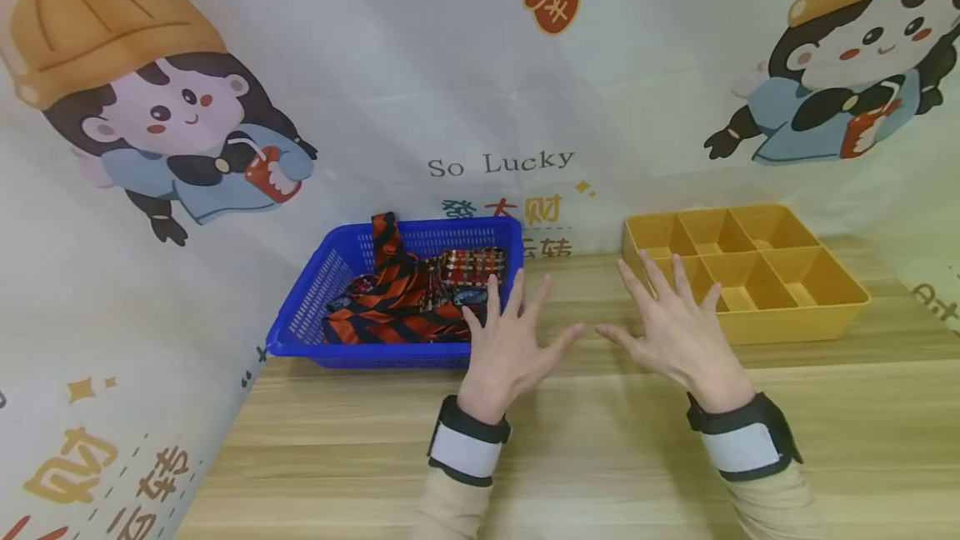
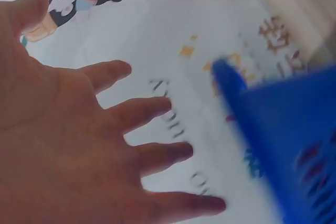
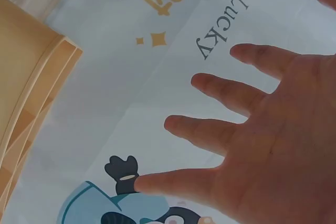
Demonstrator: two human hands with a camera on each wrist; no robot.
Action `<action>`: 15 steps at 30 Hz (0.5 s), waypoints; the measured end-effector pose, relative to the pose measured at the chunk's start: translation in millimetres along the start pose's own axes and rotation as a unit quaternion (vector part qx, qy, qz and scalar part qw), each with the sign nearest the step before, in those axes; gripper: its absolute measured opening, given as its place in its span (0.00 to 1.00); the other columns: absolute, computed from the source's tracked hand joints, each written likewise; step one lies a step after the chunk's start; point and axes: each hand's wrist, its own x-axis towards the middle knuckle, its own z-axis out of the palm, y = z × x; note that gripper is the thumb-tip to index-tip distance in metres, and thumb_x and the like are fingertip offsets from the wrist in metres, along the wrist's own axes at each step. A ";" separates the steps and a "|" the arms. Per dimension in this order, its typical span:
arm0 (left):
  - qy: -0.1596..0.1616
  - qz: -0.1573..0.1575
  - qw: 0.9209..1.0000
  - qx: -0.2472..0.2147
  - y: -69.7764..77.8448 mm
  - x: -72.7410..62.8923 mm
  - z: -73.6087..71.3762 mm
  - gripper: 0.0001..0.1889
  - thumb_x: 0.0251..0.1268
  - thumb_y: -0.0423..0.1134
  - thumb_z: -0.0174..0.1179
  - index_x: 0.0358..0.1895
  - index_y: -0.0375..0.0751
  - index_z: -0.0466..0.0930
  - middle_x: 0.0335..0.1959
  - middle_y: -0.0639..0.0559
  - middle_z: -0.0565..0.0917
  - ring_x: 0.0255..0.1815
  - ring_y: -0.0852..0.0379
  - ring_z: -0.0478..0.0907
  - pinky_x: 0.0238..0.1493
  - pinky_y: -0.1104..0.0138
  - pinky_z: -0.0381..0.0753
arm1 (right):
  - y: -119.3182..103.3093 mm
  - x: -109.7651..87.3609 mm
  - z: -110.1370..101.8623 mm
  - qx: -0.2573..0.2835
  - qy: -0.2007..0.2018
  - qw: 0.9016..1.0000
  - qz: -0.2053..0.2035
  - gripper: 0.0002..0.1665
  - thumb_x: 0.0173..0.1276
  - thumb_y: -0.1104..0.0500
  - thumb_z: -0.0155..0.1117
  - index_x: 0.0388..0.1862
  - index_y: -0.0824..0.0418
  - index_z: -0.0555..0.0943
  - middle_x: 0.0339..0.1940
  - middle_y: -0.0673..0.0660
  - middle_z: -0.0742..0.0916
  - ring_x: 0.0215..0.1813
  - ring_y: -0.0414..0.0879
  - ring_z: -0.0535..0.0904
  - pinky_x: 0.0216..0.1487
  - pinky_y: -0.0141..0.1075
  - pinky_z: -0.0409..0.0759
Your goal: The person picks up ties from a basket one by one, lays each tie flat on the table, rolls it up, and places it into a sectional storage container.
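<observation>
Both hands hover with fingers spread wide and hold nothing. The left hand (image 1: pixel 510 350) is at the right front corner of a blue plastic basket (image 1: pixel 315 350), hiding part of its rim. Inside the basket lie an orange-and-black striped cloth (image 1: pixel 397 290), one end of it over the back rim, and a folded plaid cloth (image 1: pixel 474 267); other patterned fabric is partly covered. The right hand (image 1: pixel 686 340) is by the left front of a yellow box (image 1: pixel 795 323) with several compartments, covering part of its near left side. In the wrist views both palms show with straight fingers.
A wood-grain table (image 1: pixel 585 457) lies under everything. Behind it and along the left hangs a pale printed cloth (image 1: pixel 420 57) with cartoon figures and lettering. Each wrist wears a black-and-white strap (image 1: pixel 468 442). The basket and box stand near the backdrop, a gap between them.
</observation>
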 end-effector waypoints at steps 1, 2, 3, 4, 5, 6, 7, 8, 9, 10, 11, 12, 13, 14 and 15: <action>-0.006 -0.011 1.000 0.006 -3.6 0.4 -6.8 0.39 0.64 0.70 0.41 0.75 0.61 0.49 0.78 0.48 0.47 0.78 0.36 0.38 0.66 0.31 0.46 | -0.2 -0.4 0.4 0.003 0.003 1.000 -0.002 0.48 0.63 0.36 0.58 0.75 0.57 0.56 0.75 0.68 0.59 0.73 0.75 0.47 0.57 0.80 0.46; -0.012 -0.025 0.999 0.018 -8.2 1.8 -15.8 0.38 0.65 0.69 0.41 0.75 0.60 0.50 0.78 0.47 0.48 0.77 0.36 0.41 0.67 0.32 0.49 | -0.3 -0.6 0.7 0.005 0.007 1.000 -0.005 0.47 0.63 0.37 0.59 0.75 0.57 0.57 0.75 0.67 0.60 0.73 0.75 0.49 0.58 0.79 0.46; -0.020 -0.043 0.998 0.035 -14.1 4.5 -27.1 0.37 0.67 0.67 0.41 0.75 0.58 0.50 0.78 0.45 0.50 0.77 0.34 0.45 0.67 0.34 0.53 | -0.7 -1.1 0.9 0.008 0.011 1.000 -0.009 0.47 0.63 0.37 0.59 0.74 0.56 0.58 0.75 0.67 0.61 0.73 0.75 0.50 0.59 0.78 0.47; -0.029 -0.062 0.996 0.059 -21.2 9.2 -39.7 0.36 0.68 0.65 0.42 0.75 0.55 0.50 0.76 0.42 0.53 0.75 0.33 0.51 0.66 0.36 0.58 | -0.9 -1.6 1.0 0.012 0.015 1.000 -0.012 0.46 0.63 0.38 0.60 0.74 0.56 0.59 0.75 0.67 0.62 0.73 0.74 0.52 0.60 0.77 0.47; -0.042 -0.084 0.992 0.085 -29.2 15.9 -53.3 0.36 0.69 0.63 0.43 0.75 0.52 0.50 0.75 0.39 0.57 0.72 0.32 0.57 0.63 0.38 0.64 | -1.0 -1.8 1.1 0.016 0.019 1.000 -0.016 0.45 0.63 0.39 0.61 0.74 0.56 0.60 0.74 0.66 0.63 0.72 0.73 0.54 0.62 0.76 0.48; -0.061 -0.108 0.986 0.111 -38.5 25.3 -66.6 0.37 0.70 0.61 0.44 0.76 0.49 0.49 0.73 0.37 0.60 0.69 0.32 0.62 0.61 0.40 0.68 | -1.1 -1.9 1.0 0.020 0.023 0.999 -0.021 0.45 0.63 0.39 0.61 0.73 0.56 0.61 0.74 0.66 0.64 0.72 0.72 0.55 0.62 0.75 0.49; -0.081 -0.129 0.979 0.136 -49.4 36.7 -78.0 0.37 0.70 0.59 0.46 0.76 0.47 0.47 0.71 0.35 0.63 0.65 0.32 0.67 0.58 0.42 0.72 | -1.2 -1.9 0.9 0.022 0.024 0.999 -0.025 0.44 0.63 0.40 0.61 0.73 0.57 0.61 0.73 0.66 0.65 0.71 0.72 0.57 0.63 0.74 0.50; -0.099 -0.145 0.972 0.154 -61.8 49.1 -86.5 0.38 0.70 0.57 0.47 0.76 0.44 0.46 0.68 0.34 0.67 0.62 0.32 0.71 0.56 0.44 0.74 | -1.2 -1.8 0.6 0.024 0.025 0.999 -0.030 0.44 0.63 0.40 0.62 0.72 0.57 0.62 0.72 0.67 0.66 0.71 0.71 0.59 0.63 0.73 0.52; -0.120 -0.160 0.966 0.166 -76.8 63.7 -90.8 0.39 0.69 0.55 0.48 0.76 0.41 0.45 0.67 0.33 0.68 0.60 0.32 0.72 0.56 0.45 0.75 | -1.2 -1.7 0.3 0.028 0.024 0.999 -0.034 0.43 0.63 0.40 0.62 0.72 0.57 0.63 0.72 0.67 0.67 0.70 0.71 0.61 0.63 0.73 0.53; -0.136 -0.176 0.960 0.169 -94.1 79.2 -90.2 0.41 0.69 0.54 0.50 0.76 0.38 0.43 0.66 0.32 0.69 0.60 0.33 0.73 0.57 0.45 0.74 | -1.1 -1.5 0.1 0.031 0.019 0.999 -0.038 0.43 0.63 0.40 0.62 0.72 0.58 0.63 0.71 0.67 0.67 0.69 0.71 0.62 0.63 0.72 0.54; -0.148 -0.189 0.956 0.167 -115.5 95.4 -84.1 0.42 0.68 0.54 0.50 0.75 0.36 0.43 0.67 0.32 0.68 0.61 0.33 0.72 0.59 0.45 0.73 | -1.0 -1.2 -0.1 0.033 0.013 0.998 -0.042 0.42 0.63 0.41 0.62 0.71 0.58 0.64 0.70 0.68 0.68 0.68 0.71 0.63 0.63 0.72 0.55; -0.150 -0.202 0.954 0.161 -142.4 113.6 -70.7 0.43 0.66 0.55 0.52 0.75 0.33 0.45 0.67 0.32 0.68 0.62 0.34 0.71 0.61 0.46 0.72 | -1.1 -1.0 -0.1 0.037 0.004 0.998 -0.045 0.42 0.63 0.40 0.62 0.71 0.59 0.64 0.70 0.68 0.69 0.68 0.72 0.64 0.62 0.72 0.55; -0.160 -0.215 0.951 0.152 -170.3 131.7 -54.7 0.46 0.64 0.57 0.54 0.74 0.30 0.44 0.68 0.32 0.67 0.64 0.33 0.69 0.62 0.46 0.70 | -1.1 -0.9 0.1 0.041 -0.005 0.998 -0.048 0.42 0.63 0.40 0.62 0.70 0.60 0.65 0.69 0.69 0.70 0.67 0.72 0.65 0.62 0.72 0.56; -0.161 -0.230 0.950 0.138 -200.7 150.0 -34.3 0.49 0.61 0.59 0.55 0.74 0.29 0.44 0.69 0.32 0.65 0.66 0.34 0.67 0.64 0.47 0.68 | -1.0 -0.9 0.2 0.045 -0.014 0.998 -0.051 0.42 0.63 0.41 0.62 0.70 0.60 0.65 0.68 0.69 0.71 0.66 0.72 0.66 0.62 0.71 0.57; -0.164 -0.239 0.948 0.133 -232.1 169.0 -10.8 0.51 0.59 0.62 0.56 0.73 0.28 0.46 0.70 0.32 0.62 0.67 0.34 0.65 0.65 0.47 0.67 | -1.2 -0.7 0.6 0.048 -0.024 0.997 -0.053 0.41 0.63 0.41 0.62 0.70 0.60 0.65 0.68 0.69 0.71 0.65 0.72 0.67 0.62 0.71 0.58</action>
